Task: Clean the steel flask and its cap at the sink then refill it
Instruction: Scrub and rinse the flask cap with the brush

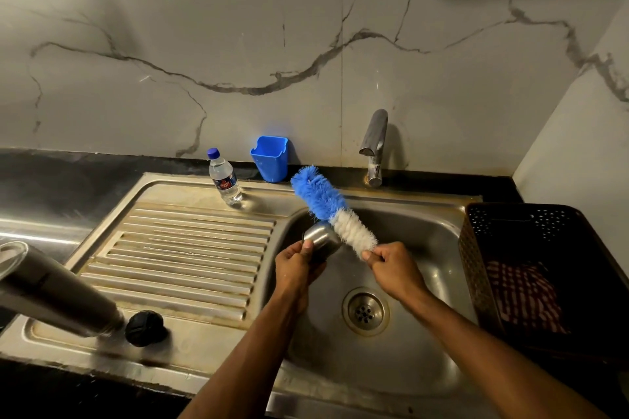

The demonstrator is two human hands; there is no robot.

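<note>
The bottle brush (pixel 332 209) has bright blue bristles at its far end and white ones nearer the handle, and the small holder (pixel 270 158) against the wall is the same blue. The wall (pixel 204 27) is pale grey marble with dark veins, the table (pixel 68 170) black. The water bottle (pixel 224 177) is clear with a blue cap, the basket (pixel 531 248) is dark and perforated, holding a red-and-white checked cloth (pixel 524 296), and the sink (pixel 190 248) is dull steel with rusty stains.

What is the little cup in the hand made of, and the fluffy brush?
The small silver cup looks like brushed steel: it is grey and shines softly. The blue and white bottle brush seems to have plastic bristles, fine, fuzzy and sticking out all round.
</note>
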